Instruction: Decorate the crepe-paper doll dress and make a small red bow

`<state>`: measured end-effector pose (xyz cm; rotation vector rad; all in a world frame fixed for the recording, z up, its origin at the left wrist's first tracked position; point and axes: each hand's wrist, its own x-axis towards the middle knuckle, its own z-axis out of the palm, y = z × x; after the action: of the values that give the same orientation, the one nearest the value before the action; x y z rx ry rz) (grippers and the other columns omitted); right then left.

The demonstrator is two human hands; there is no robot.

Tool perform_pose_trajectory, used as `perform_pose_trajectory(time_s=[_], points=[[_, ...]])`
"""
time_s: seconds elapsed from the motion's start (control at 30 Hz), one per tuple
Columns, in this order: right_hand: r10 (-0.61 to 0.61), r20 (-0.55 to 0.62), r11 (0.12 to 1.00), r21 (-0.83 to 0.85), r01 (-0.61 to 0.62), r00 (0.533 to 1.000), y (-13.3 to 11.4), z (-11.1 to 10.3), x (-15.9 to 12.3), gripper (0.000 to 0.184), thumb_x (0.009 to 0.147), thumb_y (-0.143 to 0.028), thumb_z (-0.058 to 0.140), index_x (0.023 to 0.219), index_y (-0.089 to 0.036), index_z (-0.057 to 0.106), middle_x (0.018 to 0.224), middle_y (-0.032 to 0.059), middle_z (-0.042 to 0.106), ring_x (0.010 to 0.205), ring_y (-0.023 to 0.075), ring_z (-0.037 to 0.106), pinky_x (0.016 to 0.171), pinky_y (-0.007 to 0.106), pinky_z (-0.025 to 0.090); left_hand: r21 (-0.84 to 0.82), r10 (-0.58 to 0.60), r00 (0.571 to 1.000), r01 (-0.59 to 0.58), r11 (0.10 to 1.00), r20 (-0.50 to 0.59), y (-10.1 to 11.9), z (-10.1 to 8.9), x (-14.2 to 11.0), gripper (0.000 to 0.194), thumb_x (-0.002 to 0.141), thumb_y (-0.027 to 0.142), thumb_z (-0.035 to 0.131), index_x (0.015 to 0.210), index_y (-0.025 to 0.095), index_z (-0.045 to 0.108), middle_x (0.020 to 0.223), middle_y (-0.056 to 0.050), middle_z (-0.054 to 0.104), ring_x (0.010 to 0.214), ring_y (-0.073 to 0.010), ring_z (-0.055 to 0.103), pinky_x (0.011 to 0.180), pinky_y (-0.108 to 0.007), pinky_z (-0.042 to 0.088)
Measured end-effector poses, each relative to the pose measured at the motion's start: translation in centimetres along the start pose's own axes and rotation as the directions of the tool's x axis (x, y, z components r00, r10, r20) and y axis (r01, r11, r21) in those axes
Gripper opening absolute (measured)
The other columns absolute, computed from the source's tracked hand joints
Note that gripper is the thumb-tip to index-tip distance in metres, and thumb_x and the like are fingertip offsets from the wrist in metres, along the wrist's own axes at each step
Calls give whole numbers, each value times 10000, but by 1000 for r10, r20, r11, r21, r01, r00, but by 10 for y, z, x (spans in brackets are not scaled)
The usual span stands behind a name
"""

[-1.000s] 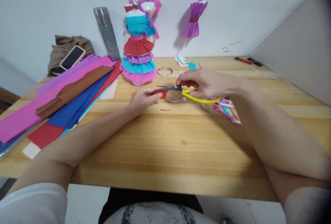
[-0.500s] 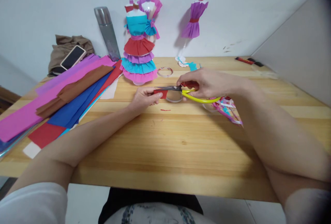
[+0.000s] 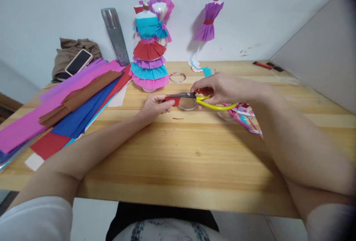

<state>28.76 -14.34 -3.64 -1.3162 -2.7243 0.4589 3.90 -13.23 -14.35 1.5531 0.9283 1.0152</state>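
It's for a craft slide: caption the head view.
Left hand pinches a small red piece; right hand holds yellow-handled scissors at its upper edge.

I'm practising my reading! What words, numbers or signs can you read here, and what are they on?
None can be read.
Grey flask: faint marking, too blurred to read.
Red-and-black object: too small to tell.
Phone: dark screen, no text visible.
Scissors, red piece: no lettering visible.

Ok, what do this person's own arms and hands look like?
Left hand and right hand both bare: no gloves, watch or bracelet visible. The left sleeve is short and white; the right sleeve looks similarly pale, near the dark frame edge.
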Motion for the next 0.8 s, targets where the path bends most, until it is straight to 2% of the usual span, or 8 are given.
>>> perform_pose_trajectory(time_s=[0.23, 0.4, 0.6, 0.7, 0.8], points=[[15, 0, 1000, -21, -15, 1000, -4, -1, -1, 106, 878, -225, 612, 929, -206, 703, 722, -15, 601, 727, 148, 482, 715, 313, 326, 0, -18, 1000, 18, 1000, 4, 1, -1, 0, 291, 763, 424, 829, 691, 157, 739, 571, -11, 665, 498, -76, 520, 492, -199, 403], [16, 8, 997, -79, -15, 1000, -7, -3, 0, 105, 906, -289, 611, 921, -206, 673, 715, -12, 573, 685, 141, 449, 679, 304, 330, 7, -19, 1000, 19, 1000, -1, 1, -1, 0, 290, 780, 397, 817, 651, 159, 712, 575, -14, 663, 496, -76, 520, 493, -204, 398], [27, -33, 994, -103, -30, 999, -11, -8, -4, 229, 929, -402, 619, 967, -188, 690, 718, 7, 583, 678, 156, 455, 678, 308, 343, -55, -29, 998, 26, 998, -58, 3, -1, 3, 242, 770, 352, 804, 665, 148, 727, 549, -15, 656, 466, -72, 517, 471, -197, 389], [-68, 91, 998, -4, 68, 994, -20, -6, -6, 287, 922, -472, 627, 989, -200, 687, 749, 7, 614, 680, 158, 494, 675, 299, 371, -131, -77, 988, 59, 990, -136, 0, -3, 7, 238, 766, 369, 799, 704, 147, 740, 532, -6, 645, 441, -70, 512, 456, -193, 380], [-147, 266, 989, 26, 145, 953, -35, 7, -4, 207, 910, -391, 640, 999, -210, 687, 796, 26, 654, 713, 178, 561, 694, 311, 404, -197, -133, 975, 97, 976, -178, -3, -5, 11, 272, 754, 406, 812, 703, 152, 728, 536, -3, 643, 443, -70, 516, 454, -194, 377]])
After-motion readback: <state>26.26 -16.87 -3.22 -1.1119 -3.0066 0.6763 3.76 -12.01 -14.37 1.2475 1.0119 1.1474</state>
